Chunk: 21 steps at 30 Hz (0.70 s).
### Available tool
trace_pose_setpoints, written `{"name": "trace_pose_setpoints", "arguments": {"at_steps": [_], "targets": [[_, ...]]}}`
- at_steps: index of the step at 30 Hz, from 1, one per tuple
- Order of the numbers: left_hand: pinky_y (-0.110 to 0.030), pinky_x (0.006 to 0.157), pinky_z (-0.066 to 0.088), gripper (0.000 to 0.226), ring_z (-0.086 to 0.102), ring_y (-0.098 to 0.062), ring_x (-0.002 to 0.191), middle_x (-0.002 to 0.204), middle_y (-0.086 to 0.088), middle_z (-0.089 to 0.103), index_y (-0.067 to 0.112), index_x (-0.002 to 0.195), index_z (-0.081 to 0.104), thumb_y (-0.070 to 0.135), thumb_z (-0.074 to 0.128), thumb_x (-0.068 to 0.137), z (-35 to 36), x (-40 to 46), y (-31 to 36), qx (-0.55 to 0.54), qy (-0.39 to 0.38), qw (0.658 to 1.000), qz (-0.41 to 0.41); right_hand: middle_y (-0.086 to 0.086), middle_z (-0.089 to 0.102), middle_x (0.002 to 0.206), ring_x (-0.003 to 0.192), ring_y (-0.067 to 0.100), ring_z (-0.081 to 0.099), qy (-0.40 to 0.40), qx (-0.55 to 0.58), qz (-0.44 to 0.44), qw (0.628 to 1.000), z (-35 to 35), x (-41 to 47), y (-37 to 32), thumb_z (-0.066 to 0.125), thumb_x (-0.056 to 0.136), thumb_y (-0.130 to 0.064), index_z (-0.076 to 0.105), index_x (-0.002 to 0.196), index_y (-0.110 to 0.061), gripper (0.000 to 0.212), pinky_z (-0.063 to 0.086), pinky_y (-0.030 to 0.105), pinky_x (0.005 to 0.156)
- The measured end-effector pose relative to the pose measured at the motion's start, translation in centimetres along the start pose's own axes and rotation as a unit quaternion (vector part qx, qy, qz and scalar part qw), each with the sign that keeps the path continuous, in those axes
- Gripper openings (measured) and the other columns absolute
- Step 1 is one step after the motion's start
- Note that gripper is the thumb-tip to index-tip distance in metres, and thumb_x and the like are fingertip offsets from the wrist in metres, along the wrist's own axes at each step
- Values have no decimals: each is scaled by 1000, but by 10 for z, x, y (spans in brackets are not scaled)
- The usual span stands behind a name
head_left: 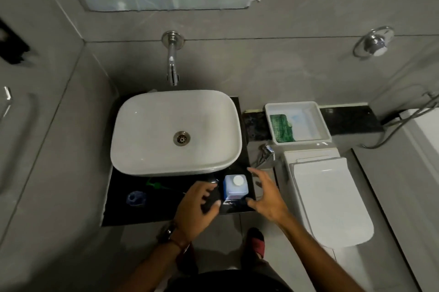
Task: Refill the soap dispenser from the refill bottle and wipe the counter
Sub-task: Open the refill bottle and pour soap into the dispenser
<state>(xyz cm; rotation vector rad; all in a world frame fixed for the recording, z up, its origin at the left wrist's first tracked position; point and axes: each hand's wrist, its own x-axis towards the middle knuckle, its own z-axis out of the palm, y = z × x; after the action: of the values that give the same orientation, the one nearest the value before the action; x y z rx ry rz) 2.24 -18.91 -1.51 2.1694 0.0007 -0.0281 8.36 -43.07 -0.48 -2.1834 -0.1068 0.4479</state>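
Black counter: glossy dark slab (123, 211) under the basin; I see reflections along its front strip.
Refill bottle: pale blue, square-shouldered plastic (235, 193) with a round white cap, upright on the counter's front right corner, just in front of the basin.
Soap dispenser: dark, rounded body (212, 199), just left of the refill bottle; I cannot make out its pump clearly.
Left hand: my view shows it (196, 206) curled round the soap dispenser, thumb across the near side.
Right hand: fingers spread and relaxed (266, 194), hovering beside the refill bottle's right face, holding nothing; whether a fingertip touches it, I cannot tell.
Basin: white glazed ceramic (147, 161), rounded rectangle, metal drain at centre.
Tap: chrome spout (172, 66) from the grey tiled wall.
Blue object: small translucent ring-like piece (135, 198) on the counter's left front.
Green object: thin plastic item (154, 183) close to the basin's foot.
White tray: square plastic tub (320, 125) on a dark ledge, green mesh cloth inside.
Toilet: white, squared lid (332, 196), right of the counter.
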Motion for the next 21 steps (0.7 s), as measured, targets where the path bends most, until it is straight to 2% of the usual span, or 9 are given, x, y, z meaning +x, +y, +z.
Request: {"name": "trace_pose_setpoints", "arguments": {"at_steps": [2, 5, 8, 12, 14, 17, 18, 21], "targets": [[-16, 86, 52, 47, 58, -2, 106, 122, 22, 53, 39, 124, 53, 39, 71, 80, 9, 20, 12, 33, -19, 999, 32, 5, 51, 147, 135, 17, 49, -32, -1, -7, 999, 3, 10, -3, 84, 70, 1, 47, 148, -14, 88, 41, 33, 117], [-31, 96, 54, 54, 55, -10, 119, 132, 10, 56, 29, 131, 55, 41, 69, 80, 17, 39, 22, 70, -32, 996, 50, 15, 55, 142, 130, 25, 55, -43, 2, -7, 999, 10, 19, -6, 85, 67, 7, 49, 144, -2, 86, 44, 22, 107], [-38, 97, 54, 56, 57, -14, 119, 133, 3, 61, 22, 133, 57, 47, 61, 83, 19, 45, 28, 72, -30, 996, 36, 14, 58, 136, 124, 29, 59, -50, 20, 18, 998, 17, 22, -4, 83, 69, 11, 50, 141, -4, 81, 51, 17, 94], [-43, 102, 49, 56, 58, -18, 122, 132, -1, 63, 18, 134, 59, 48, 53, 86, 23, 43, 33, 68, -58, 995, 33, 6, 65, 129, 120, 21, 61, -31, 39, 27, 998, 22, 24, 3, 94, 68, -7, 57, 135, -9, 77, 49, 14, 91], [-44, 105, 47, 48, 58, -18, 122, 132, -2, 64, 19, 133, 60, 38, 60, 89, 23, 41, 34, 65, -47, 996, 34, 1, 67, 127, 119, 18, 63, -25, 39, 26, 999, 22, 22, 3, 97, 65, -16, 60, 134, -14, 78, 50, 12, 92], [-40, 102, 51, 38, 60, -12, 115, 124, 1, 67, 22, 128, 63, 30, 70, 91, 12, 42, 40, 23, 12, 999, 33, -12, 71, 117, 107, 1, 66, 4, 41, 0, 999, 17, 20, -7, 99, 57, -37, 65, 127, -28, 78, 58, 28, 94], [-35, 99, 52, 36, 60, -8, 111, 120, 5, 66, 27, 125, 63, 34, 69, 91, 4, 45, 46, 9, 26, 999, 35, -19, 72, 114, 104, -4, 66, 14, 40, -16, 999, 12, 21, -15, 98, 54, -44, 65, 124, -36, 77, 59, 26, 91], [-19, 93, 50, 30, 59, 1, 108, 118, 21, 62, 42, 120, 60, 44, 66, 90, -28, 58, 69, -31, 27, 998, 53, -37, 67, 107, 101, -13, 64, 39, 16, -68, 997, -11, 26, -48, 94, 50, -54, 60, 117, -58, 76, 53, 7, 79]]}}
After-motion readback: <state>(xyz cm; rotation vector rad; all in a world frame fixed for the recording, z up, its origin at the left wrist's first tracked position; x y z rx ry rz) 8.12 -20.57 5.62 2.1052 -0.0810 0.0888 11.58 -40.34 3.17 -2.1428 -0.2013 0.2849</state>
